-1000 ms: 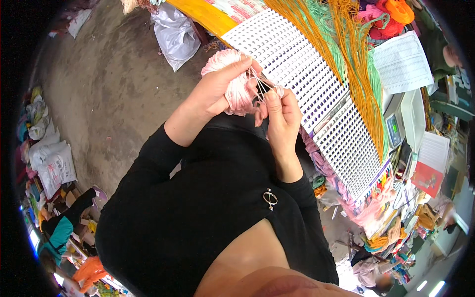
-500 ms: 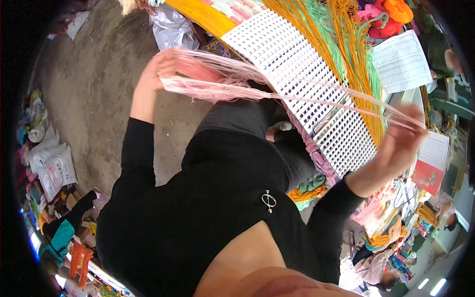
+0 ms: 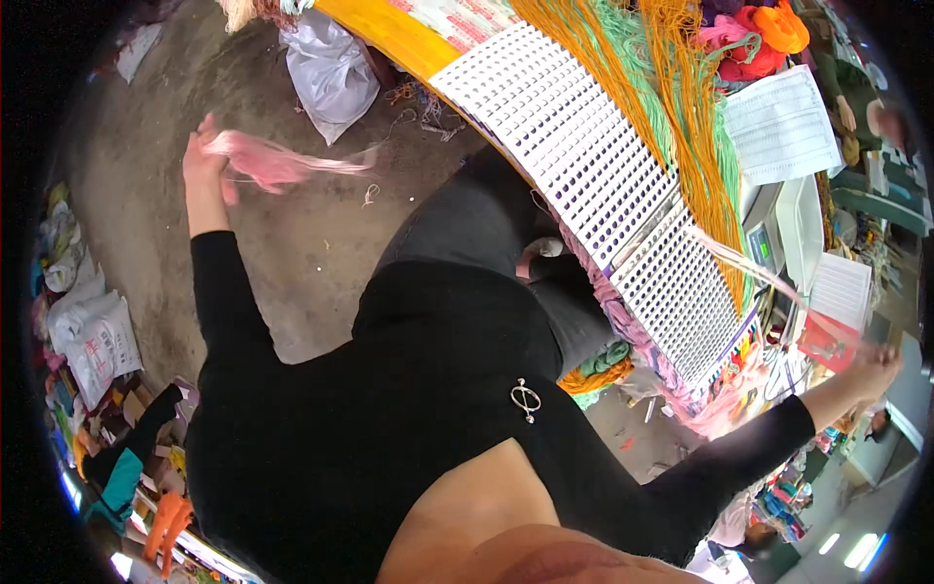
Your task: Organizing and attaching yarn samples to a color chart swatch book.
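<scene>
Out wide, left fingers (image 3: 208, 127) and right fingers (image 3: 887, 357) grip pink yarn (image 3: 269, 167) trailing inward.

The floor (image 3: 146, 253) leaves room leftward; white dotted boards (image 3: 569, 117) obstruct rightward.

Left hand (image 3: 204, 156) drawing pink skein (image 3: 268, 166) farther left of white board (image 3: 559, 122), right hand (image 3: 874, 372) pulling parted strands (image 3: 744, 261) farther right

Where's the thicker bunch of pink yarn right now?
In the head view, it's at upper left: the left hand holds the pink yarn above the floor, below and left of the shiny white bag.
</scene>
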{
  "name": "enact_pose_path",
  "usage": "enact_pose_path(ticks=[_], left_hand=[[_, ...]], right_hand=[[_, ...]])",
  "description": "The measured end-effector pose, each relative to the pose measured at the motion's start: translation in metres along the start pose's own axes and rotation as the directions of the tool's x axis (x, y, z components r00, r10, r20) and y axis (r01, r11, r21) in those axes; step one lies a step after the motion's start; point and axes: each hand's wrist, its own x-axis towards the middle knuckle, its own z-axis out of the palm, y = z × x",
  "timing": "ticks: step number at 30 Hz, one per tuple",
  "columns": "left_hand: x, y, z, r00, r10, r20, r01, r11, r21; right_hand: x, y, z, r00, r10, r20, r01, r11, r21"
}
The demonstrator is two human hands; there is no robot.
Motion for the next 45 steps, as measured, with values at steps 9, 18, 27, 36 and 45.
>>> enact_pose_path(ticks=[9, 18, 27, 36, 45], left_hand=[[-0.062, -0.267, 0.262, 0.781, -0.399, 0.481, 0.025, 0.789, 0.614], [0.009, -0.384, 0.297, 0.801, -0.597, -0.037, 0.167, 0.164, 0.972], [0.025, -0.404, 0.293, 0.839, -0.54, 0.059, -0.166, -0.151, 0.974], [0.029, -0.409, 0.298, 0.852, -0.523, -0.016, -0.083, -0.167, 0.982], [0.051, -0.423, 0.305, 0.772, -0.634, -0.049, -0.062, -0.152, 0.986]], right_hand=[[-0.212, 0.093, 0.352, 0.711, 0.212, 0.67, -0.102, 0.974, -0.201], [-0.25, 0.216, 0.499, 0.624, 0.373, 0.687, -0.285, 0.927, -0.244], [-0.259, 0.219, 0.511, 0.566, 0.554, 0.611, -0.512, 0.817, -0.267], [-0.262, 0.215, 0.515, 0.699, 0.552, 0.455, -0.249, 0.784, -0.568], [-0.254, 0.217, 0.513, 0.621, 0.574, 0.534, -0.31, 0.806, -0.505]])
